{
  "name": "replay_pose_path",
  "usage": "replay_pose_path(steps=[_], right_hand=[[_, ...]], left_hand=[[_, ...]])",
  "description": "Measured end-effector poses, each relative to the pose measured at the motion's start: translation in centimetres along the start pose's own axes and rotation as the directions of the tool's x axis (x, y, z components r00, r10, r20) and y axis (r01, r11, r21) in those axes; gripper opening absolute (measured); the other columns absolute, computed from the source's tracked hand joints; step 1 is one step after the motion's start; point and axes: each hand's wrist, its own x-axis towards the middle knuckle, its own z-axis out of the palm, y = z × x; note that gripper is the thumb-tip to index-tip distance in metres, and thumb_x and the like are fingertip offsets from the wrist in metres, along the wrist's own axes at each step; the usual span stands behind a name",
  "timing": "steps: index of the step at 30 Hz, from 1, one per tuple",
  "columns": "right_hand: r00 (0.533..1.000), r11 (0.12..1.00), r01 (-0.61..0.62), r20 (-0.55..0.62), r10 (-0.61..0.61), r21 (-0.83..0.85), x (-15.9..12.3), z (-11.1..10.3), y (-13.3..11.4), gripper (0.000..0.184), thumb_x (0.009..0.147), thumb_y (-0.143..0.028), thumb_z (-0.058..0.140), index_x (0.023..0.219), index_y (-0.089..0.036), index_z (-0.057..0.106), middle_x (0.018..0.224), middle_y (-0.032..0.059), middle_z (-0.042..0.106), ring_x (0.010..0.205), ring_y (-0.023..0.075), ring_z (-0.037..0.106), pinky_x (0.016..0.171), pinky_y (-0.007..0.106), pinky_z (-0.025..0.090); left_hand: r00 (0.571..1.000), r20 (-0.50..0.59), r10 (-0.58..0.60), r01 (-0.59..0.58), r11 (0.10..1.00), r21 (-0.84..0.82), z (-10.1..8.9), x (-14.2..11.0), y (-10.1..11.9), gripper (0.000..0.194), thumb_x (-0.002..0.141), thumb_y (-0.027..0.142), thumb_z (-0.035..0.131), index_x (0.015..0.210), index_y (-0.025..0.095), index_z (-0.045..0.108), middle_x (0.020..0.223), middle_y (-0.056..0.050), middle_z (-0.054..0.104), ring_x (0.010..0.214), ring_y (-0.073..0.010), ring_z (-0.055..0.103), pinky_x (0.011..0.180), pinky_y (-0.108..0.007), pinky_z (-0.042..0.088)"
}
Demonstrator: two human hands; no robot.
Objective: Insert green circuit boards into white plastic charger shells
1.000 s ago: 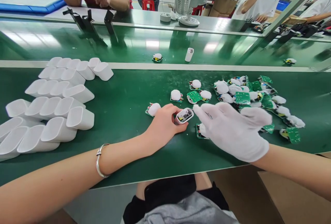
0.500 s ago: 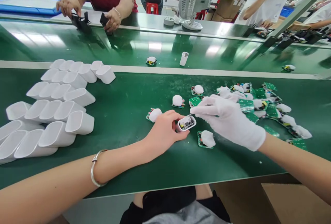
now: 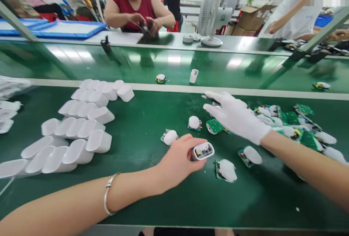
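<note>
My left hand (image 3: 180,163), bare with a bracelet at the wrist, is closed round a white plastic housing (image 3: 209,148). The open end of the housing faces up and shows a circuit board inside. My right hand (image 3: 234,114), in a white glove, reaches forward with thumb and fingers apart. Behind its fingers a circuit board (image 3: 215,111) is mostly hidden; whether they touch I cannot tell. Several boards with white blobs lie around my hands, among them one board (image 3: 228,170) in front of the housing and another board (image 3: 249,156) below my right wrist.
Rows of empty white housings (image 3: 99,141) stand on the left. A heap of circuit boards (image 3: 291,119) lies at right. Past the pale strip (image 3: 152,88) are one filled housing (image 3: 193,76) and a board (image 3: 160,78). Across the bench a person in red (image 3: 136,11) handles dark parts beside a fan (image 3: 209,14).
My right hand has moved from the housing's mouth forward, its fingers spreading. My left hand still holds the housing. The camera view has shifted; the person opposite has brought their hands together.
</note>
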Motion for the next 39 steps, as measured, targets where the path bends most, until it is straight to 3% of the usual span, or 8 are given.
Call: replay_pose_path(steps=[3, 7, 12, 19, 21, 26, 32, 39], right_hand=[[0.997, 0.998, 0.041, 0.072, -0.037, -0.054, 7.8, 1.2, -3.5, 0.061, 0.083, -0.04, 0.055, 0.139, -0.022, 0.04, 0.129, 0.0153, 0.051, 0.106, 0.0303, 0.057, 0.083, 0.039, 0.045], [0.97, 0.99, 0.139, 0.202, -0.135, -0.007, 16.1, 4.6, -9.8, 0.056, 0.084, -0.042, 0.053, 0.132, -0.015, 0.046, 0.122, 0.0157, 0.058, 0.106, 0.0265, 0.058, 0.082, 0.034, 0.046], [0.953, 0.986, 0.166, 0.258, -0.159, -0.005, 18.9, 6.1, -12.5, 0.031, 0.083, -0.031, 0.053, 0.106, -0.013, 0.065, 0.109, 0.0154, 0.065, 0.096, 0.0264, 0.063, 0.075, 0.033, 0.048], [0.941, 0.987, 0.158, 0.307, -0.141, -0.031, 10.1, 1.4, -3.9, 0.018, 0.072, -0.03, 0.064, 0.083, -0.02, 0.073, 0.082, 0.0085, 0.07, 0.078, 0.024, 0.066, 0.068, 0.032, 0.05], [0.947, 0.988, 0.151, 0.291, -0.138, -0.023, 6.6, 1.1, -0.8, 0.026, 0.072, -0.026, 0.065, 0.097, -0.024, 0.072, 0.089, 0.0049, 0.07, 0.081, 0.0209, 0.066, 0.071, 0.029, 0.051], [0.971, 0.982, 0.189, -0.152, -0.186, 0.005, -0.6, 0.5, 4.5, 0.044, 0.084, -0.033, 0.055, 0.124, -0.014, 0.059, 0.098, 0.0112, 0.065, 0.066, 0.0165, 0.064, 0.06, 0.031, 0.053], [0.947, 0.962, 0.272, -0.167, -0.274, -0.031, -6.2, -0.4, 4.7, 0.031, 0.091, -0.02, 0.047, 0.116, -0.024, 0.066, 0.077, 0.002, 0.067, 0.071, 0.0155, 0.06, 0.068, 0.028, 0.051], [0.947, 0.948, 0.299, 0.088, -0.309, 0.109, -8.4, -0.4, 2.0, 0.039, 0.094, -0.024, 0.041, 0.131, -0.031, 0.054, 0.09, 0.0042, 0.059, 0.071, 0.0132, 0.056, 0.065, 0.025, 0.047]], left_hand=[[0.999, 0.05, 0.016, -0.019, 0.998, 0.058, 0.0, -0.4, -0.2, 0.049, 0.077, 0.019, 0.063, 0.125, 0.031, 0.057, 0.094, -0.001, 0.052, 0.065, -0.0097, 0.048, 0.064, -0.023, 0.045], [0.988, 0.147, 0.048, -0.076, 0.979, 0.188, -0.2, -0.7, -0.4, 0.057, 0.082, 0.022, 0.059, 0.136, 0.036, 0.045, 0.106, -0.004, 0.054, 0.079, -0.0152, 0.055, 0.075, -0.027, 0.049], [0.989, 0.149, -0.014, -0.013, 0.983, 0.181, -0.4, -0.7, -0.6, 0.075, 0.08, 0.029, 0.062, 0.145, 0.039, 0.025, 0.114, -0.005, 0.056, 0.087, -0.0199, 0.057, 0.082, -0.034, 0.05], [0.993, 0.114, -0.039, 0.026, 0.993, 0.115, -0.4, -0.3, -0.4, 0.046, 0.073, 0.03, 0.067, 0.119, 0.029, 0.06, 0.1, -0.004, 0.056, 0.072, -0.0143, 0.052, 0.076, -0.029, 0.048], [0.995, 0.094, -0.039, 0.027, 0.993, 0.119, -0.5, -0.2, -0.2, 0.045, 0.074, 0.029, 0.066, 0.119, 0.028, 0.06, 0.098, -0.003, 0.055, 0.065, -0.0113, 0.048, 0.069, -0.026, 0.047], [0.999, 0.036, 0.004, -0.007, 0.996, 0.087, -0.3, -0.1, 0.0, 0.044, 0.073, 0.026, 0.065, 0.117, 0.025, 0.061, 0.093, -0.002, 0.055, 0.059, -0.0088, 0.042, 0.058, -0.023, 0.04], [1.0, 0.017, 0.01, -0.011, 0.994, 0.105, -0.3, 0.4, -0.1, 0.02, 0.074, 0.027, 0.062, 0.09, 0.016, 0.067, 0.077, -0.001, 0.059, 0.06, -0.0112, 0.043, 0.056, -0.024, 0.036], [1.0, 0.023, -0.013, 0.011, 0.997, 0.079, -0.6, -0.1, 0.4, 0.028, 0.073, 0.034, 0.065, 0.094, 0.015, 0.069, 0.076, -0.002, 0.06, 0.06, -0.0113, 0.043, 0.054, -0.023, 0.035]])
